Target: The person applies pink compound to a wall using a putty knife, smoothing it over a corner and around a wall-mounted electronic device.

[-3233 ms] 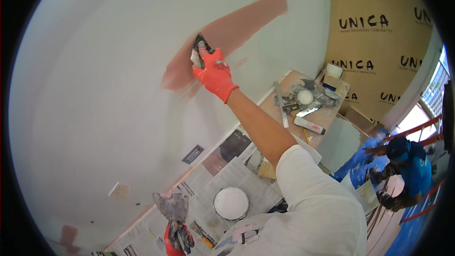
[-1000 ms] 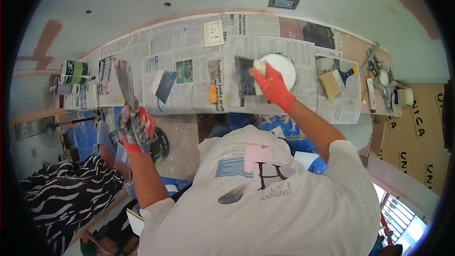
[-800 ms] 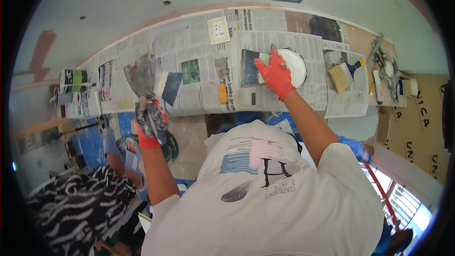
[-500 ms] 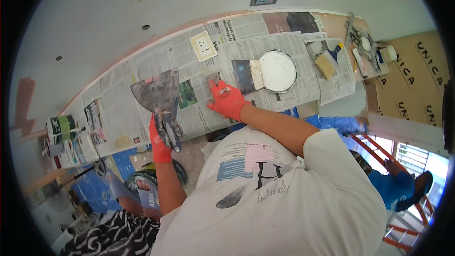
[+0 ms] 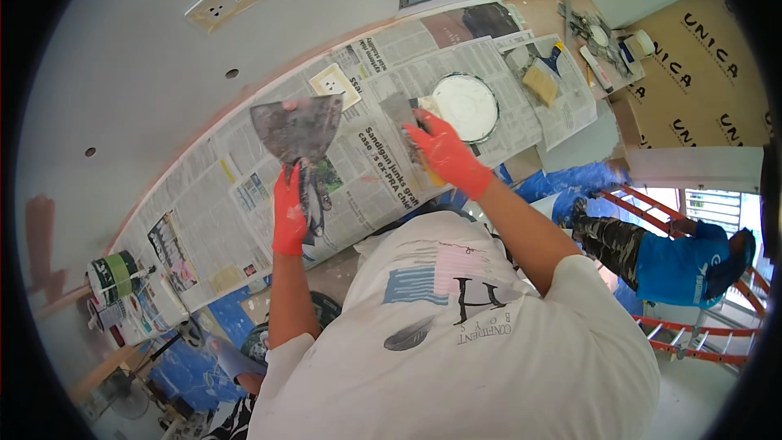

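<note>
My left hand (image 5: 288,213), in a red glove, is closed round the putty-caked handle of a wide putty knife (image 5: 297,129). Its broad, stained grey blade points up, with pinkish dabs near the top edge. My right hand (image 5: 448,155), also red-gloved, is closed on a thin grey scraper (image 5: 399,116), blurred and partly covered by the fingers. Just beyond that hand stands an open round tub of white paste (image 5: 466,107). A small pale piece (image 5: 425,103) at the tub's left rim is mostly hidden behind my fingers.
Newspaper (image 5: 244,159) covers the long work surface along the wall. A white outlet plate (image 5: 332,84) and a paintbrush (image 5: 544,80) lie on it. Farther right are tools (image 5: 595,33) and a cardboard sheet (image 5: 692,73); a can (image 5: 114,275) stands left. A person in blue (image 5: 680,269) is by a ladder (image 5: 700,334).
My right hand has moved right, up to the tub, carrying the scraper. The putty knife in my left hand has shifted right and turned slightly. The view has swung a little.
</note>
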{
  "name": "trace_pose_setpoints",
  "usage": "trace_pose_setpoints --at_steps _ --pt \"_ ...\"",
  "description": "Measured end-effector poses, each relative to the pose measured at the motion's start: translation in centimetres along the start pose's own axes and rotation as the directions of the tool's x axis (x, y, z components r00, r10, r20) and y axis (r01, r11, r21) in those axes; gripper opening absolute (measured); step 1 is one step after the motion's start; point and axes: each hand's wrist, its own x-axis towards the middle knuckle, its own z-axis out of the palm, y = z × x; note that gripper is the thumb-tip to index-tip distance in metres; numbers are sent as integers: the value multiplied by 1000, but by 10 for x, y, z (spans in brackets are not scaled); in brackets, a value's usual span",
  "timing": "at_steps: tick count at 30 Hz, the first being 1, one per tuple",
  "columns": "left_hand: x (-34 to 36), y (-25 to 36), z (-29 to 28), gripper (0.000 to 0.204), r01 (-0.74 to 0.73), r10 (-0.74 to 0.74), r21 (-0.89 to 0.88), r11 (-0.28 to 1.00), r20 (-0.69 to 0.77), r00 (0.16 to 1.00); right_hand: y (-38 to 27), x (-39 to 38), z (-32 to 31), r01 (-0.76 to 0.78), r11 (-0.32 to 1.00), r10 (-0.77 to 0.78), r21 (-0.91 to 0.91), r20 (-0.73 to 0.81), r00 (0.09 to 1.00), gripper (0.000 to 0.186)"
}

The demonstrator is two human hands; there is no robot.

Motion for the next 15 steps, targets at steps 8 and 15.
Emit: trace_pose_setpoints --at_steps 8,15 --pt "45 96 -27 39 126 -94 -122 985 236 967 -51 -1 -67 -162 985 136 52 334 933 38" --pt "55 143 -21 33 473 -349 -152 868 491 798 0 18 -76 -110 972 14 207 417 909 44"
